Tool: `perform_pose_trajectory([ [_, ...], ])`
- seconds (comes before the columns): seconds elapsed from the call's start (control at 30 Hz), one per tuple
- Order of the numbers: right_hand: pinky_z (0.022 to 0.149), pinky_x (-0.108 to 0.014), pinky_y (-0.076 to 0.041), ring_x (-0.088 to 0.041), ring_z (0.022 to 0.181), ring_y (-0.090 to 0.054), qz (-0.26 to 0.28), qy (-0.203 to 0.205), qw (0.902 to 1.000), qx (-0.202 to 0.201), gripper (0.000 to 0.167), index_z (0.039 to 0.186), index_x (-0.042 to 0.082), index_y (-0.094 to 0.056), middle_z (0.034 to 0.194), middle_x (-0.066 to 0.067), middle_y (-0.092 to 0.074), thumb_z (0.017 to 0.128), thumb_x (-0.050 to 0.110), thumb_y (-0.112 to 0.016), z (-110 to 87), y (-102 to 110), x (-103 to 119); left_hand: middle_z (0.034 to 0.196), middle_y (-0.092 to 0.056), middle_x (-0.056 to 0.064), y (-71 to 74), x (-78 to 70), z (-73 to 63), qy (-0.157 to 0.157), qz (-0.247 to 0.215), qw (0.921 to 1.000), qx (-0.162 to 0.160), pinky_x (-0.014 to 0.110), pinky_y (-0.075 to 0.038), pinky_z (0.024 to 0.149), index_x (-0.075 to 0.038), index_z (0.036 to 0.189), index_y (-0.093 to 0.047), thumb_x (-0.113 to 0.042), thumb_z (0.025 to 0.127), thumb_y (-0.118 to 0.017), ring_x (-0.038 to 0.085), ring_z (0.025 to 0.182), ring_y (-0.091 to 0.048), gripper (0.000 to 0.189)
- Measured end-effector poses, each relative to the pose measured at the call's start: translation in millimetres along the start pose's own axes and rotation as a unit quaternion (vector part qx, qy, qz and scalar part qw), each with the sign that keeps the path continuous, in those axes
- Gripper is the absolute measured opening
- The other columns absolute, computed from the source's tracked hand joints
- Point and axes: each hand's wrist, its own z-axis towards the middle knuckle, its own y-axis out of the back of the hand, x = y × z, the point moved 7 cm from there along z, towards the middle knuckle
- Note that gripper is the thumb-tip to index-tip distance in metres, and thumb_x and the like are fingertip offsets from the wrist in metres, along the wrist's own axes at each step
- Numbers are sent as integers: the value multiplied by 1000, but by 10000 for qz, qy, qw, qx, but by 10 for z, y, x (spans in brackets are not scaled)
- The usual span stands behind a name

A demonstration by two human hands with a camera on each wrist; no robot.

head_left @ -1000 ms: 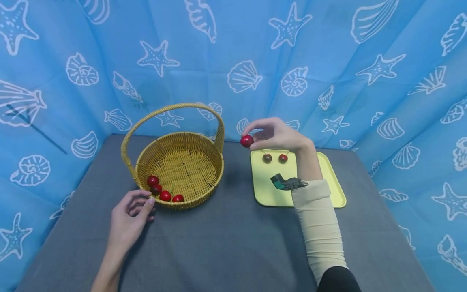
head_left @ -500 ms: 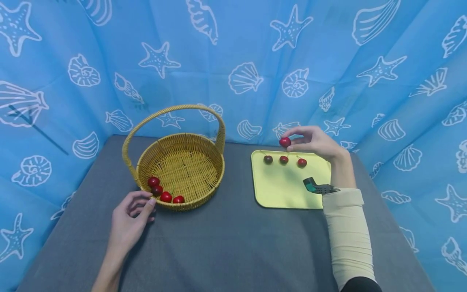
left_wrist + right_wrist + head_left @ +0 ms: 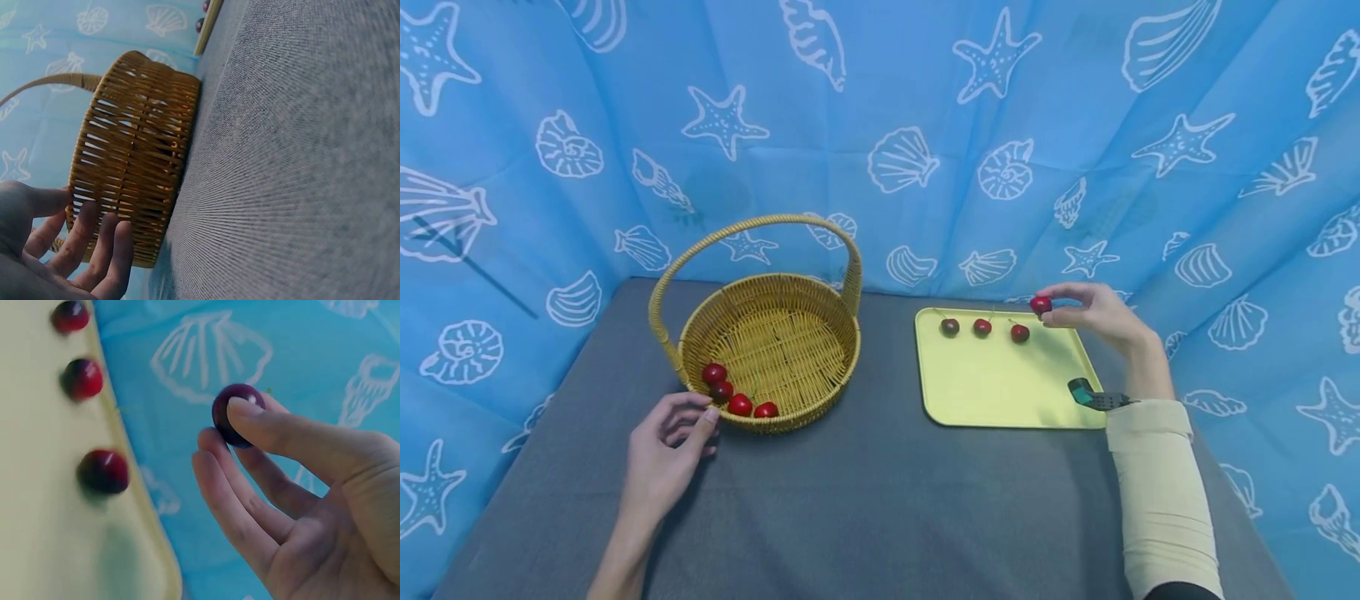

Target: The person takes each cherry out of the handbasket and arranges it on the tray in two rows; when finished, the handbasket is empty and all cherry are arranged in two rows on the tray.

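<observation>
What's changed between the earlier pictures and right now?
The right hand moved rightward along the far edge of the yellow tray, still pinching a cherry. The left hand stayed at the rim of the basket, and the four cherries inside it stayed put.

Soft light leaves faint shadows on the tray (image 3: 985, 383).

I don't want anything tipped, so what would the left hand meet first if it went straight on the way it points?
The woven basket: the left hand is at its near-left rim, apparently pinching it. Just inside lie cherries, probably next in line, though depth is unclear.
</observation>
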Motion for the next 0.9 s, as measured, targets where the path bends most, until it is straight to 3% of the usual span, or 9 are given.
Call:
perform_pose_trajectory([
  [0.17, 93, -16, -60, -7, 107, -79, -2, -219, 9998, -27, 57, 152, 4, -58, 141, -12, -72, 104, 28, -77, 24, -4, -319, 108, -79, 15, 16, 3, -4, -49, -44, 10000, 42, 26, -70, 70, -7, 129, -64, -20, 107, -71, 10, 83, -78, 26],
  [0.4, 112, -44, -55, 3, 106, -71, -360, -536, 9979, -27, 54, 153, 4, -58, 159, -26, -56, 106, 25, -73, 52, -66, -604, 109, -79, 14, 18, 9, -3, -41, -3, 10000, 81, 25, -69, 71, -7, 130, -64, -23, 108, -71, 10, 84, -78, 28],
  [0.5, 108, -33, -61, 3, 102, -73, -256, -526, 9983, 24, 54, 154, -1, -55, 165, -30, -46, 107, 20, -72, 52, -92, -657, 109, -79, 14, 15, 9, 0, -25, -9, 10000, 56, 25, -69, 70, -7, 130, -64, -23, 108, -71, 10, 85, -78, 28],
  [0.6, 92, -18, -65, 6, 96, -72, -112, -551, 9984, 32, 54, 153, -4, -55, 166, -32, -42, 106, 17, -72, 53, -116, -710, 110, -78, 15, 13, 8, 4, -6, -5, 10000, 37, 25, -69, 70, -8, 130, -64, -23, 107, -71, 9, 85, -78, 28],
  [0.9, 86, -19, -67, 10, 91, -68, -21, -586, 9982, -109, 53, 153, -9, -52, 162, -37, -43, 106, 9, -69, 34, -161, -834, 114, -77, 17, 2, 15, -5, 10, 58, 9999, 104, 24, -69, 71, -9, 131, -64, -26, 108, -70, 8, 86, -77, 30],
])
